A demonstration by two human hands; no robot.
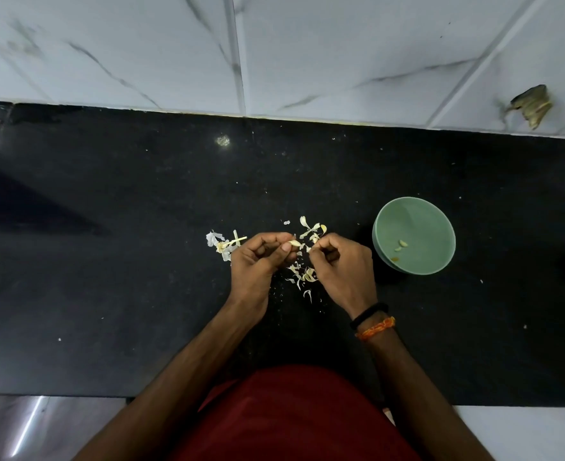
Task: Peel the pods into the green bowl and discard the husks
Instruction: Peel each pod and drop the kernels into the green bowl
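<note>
Both forearms are bare, with no sleeves reaching them. The right wrist carries a thin black cord band [369, 315] and, just below it, a frayed orange thread bracelet [376, 328]. A dark red cloth garment [294, 417] covers the torso

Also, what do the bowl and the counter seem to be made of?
Bowl: probably plastic or melamine, though glazed ceramic is possible; pale green, even colour, smooth with a soft sheen.
Counter: likely polished black granite or similar stone; fine pale speckles and a sharp light reflection show on it.
</note>
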